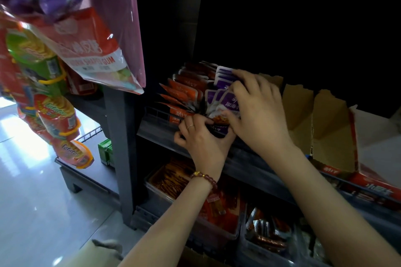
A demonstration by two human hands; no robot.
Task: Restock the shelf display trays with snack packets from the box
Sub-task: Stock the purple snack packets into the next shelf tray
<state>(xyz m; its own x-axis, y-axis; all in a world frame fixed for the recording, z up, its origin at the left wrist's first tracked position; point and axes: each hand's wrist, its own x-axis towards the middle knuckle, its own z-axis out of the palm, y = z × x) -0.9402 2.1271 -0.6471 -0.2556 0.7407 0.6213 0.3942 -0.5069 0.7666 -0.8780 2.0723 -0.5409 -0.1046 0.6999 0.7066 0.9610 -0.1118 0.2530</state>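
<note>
The left hand [201, 138] curls its fingers round the near lower edge of purple-and-white foil snack packets [221, 95] standing in the dark shelf tray [156, 115]. Just beyond, the right hand [258, 110] clasps the same fanned bunch from above. Orange foil packets [184, 91] stand left; the open brown cardboard box [329, 136] sits right.
</note>
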